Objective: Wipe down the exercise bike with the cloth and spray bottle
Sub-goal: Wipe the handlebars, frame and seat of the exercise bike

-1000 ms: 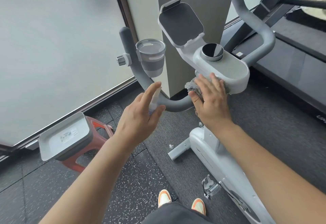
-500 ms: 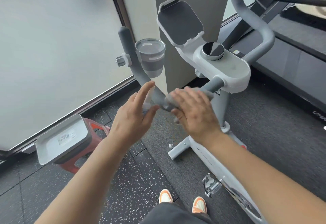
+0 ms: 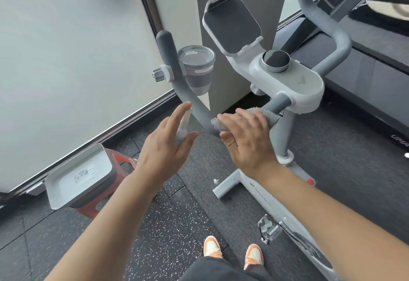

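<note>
A white exercise bike (image 3: pixel 285 86) with grey handlebars stands in front of me. My right hand (image 3: pixel 245 141) presses a grey cloth (image 3: pixel 269 116) around the lower bend of the left handlebar (image 3: pixel 177 77), just below the console. My left hand (image 3: pixel 166 148) holds a small clear spray bottle (image 3: pixel 183 126) upright beside that handlebar; the hand hides most of the bottle, and the index finger sticks up along it.
A grey cup (image 3: pixel 197 68) sits in a holder on the left handlebar. A grey tray (image 3: pixel 81 176) rests on a red stool (image 3: pixel 119 161) at the lower left, by the window. A treadmill (image 3: pixel 365 59) stands behind the bike on the right. My feet (image 3: pixel 232 252) are near the pedal (image 3: pixel 269 228).
My right hand slid the cloth from under the console leftward and down along the handlebar bend. My left hand with the bottle stayed beside the bar, and my view shifted a little.
</note>
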